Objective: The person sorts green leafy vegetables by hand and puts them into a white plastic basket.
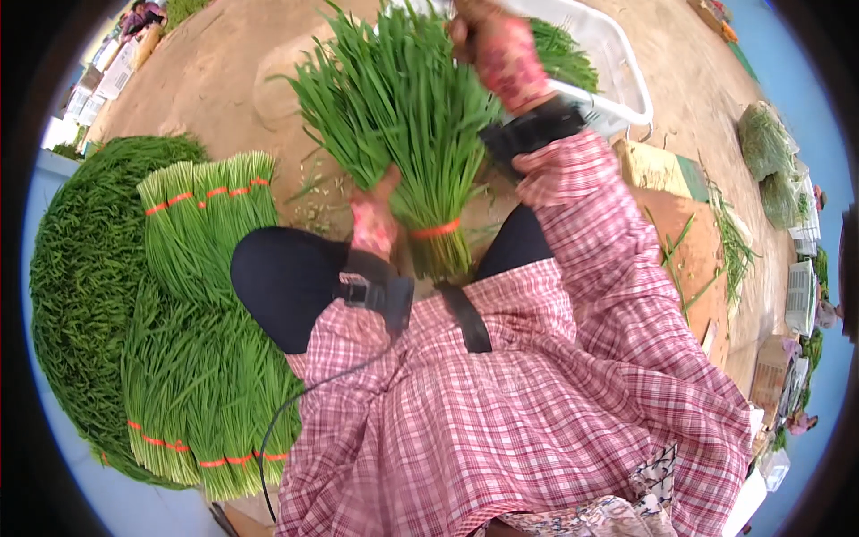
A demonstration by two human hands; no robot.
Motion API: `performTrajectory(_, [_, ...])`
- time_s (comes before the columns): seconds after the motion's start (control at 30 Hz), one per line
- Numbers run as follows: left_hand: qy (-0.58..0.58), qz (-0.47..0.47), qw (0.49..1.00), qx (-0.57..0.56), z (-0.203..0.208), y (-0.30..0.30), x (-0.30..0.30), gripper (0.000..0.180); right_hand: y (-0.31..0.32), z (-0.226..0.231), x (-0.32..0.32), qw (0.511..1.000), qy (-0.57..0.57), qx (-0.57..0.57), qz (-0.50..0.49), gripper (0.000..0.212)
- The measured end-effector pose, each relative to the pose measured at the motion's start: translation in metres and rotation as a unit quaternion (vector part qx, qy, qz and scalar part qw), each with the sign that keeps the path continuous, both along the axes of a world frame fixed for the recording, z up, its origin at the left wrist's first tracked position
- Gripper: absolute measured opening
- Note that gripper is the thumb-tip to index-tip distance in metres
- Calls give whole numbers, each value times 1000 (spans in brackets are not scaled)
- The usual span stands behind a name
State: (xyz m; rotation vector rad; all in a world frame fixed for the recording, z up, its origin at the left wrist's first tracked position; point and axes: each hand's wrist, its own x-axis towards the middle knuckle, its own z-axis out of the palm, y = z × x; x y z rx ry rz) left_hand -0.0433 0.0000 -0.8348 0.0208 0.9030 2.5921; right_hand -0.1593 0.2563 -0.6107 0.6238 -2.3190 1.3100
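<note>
A large bundle of garlic chives (394, 116) stands between my knees, leaf tips fanned away from me. An orange band (436, 229) circles its stem end. At the bundle's left side my left hand (380, 197) is closed against the leaves, its fingers partly hidden by them. My right hand (483, 36) is raised at the far right of the leaf tips, blurred. Its fingers look curled in, and what they hold, if anything, I cannot make out. Behind the bundle is a white plastic crate (637, 94) with more green leaves (564, 58) inside.
Several banded chive bundles (206, 201) are stacked at my left, beside a dark green leafy heap (80, 295). Loose stalks (732, 242) and a brown board (684, 242) lie at the right. Farther right are filled clear bags (765, 148) and crates (799, 295). A black cable (286, 407) hangs from my left wrist.
</note>
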Motion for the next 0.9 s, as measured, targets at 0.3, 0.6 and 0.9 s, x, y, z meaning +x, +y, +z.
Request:
performTrajectory(0.3, [-132, 125, 982, 56, 100, 16, -17, 39, 28, -57, 104, 907, 177, 378, 50, 73])
performTrajectory(0.6, [-148, -67, 979, 126, 162, 5, -9, 40, -12, 16, 105, 882, 262, 274, 280, 73])
performTrajectory(0.9, [-4, -136, 803, -580, 258, -1, -22, 62, 1, 64, 77, 979, -50, -134, 144, 76])
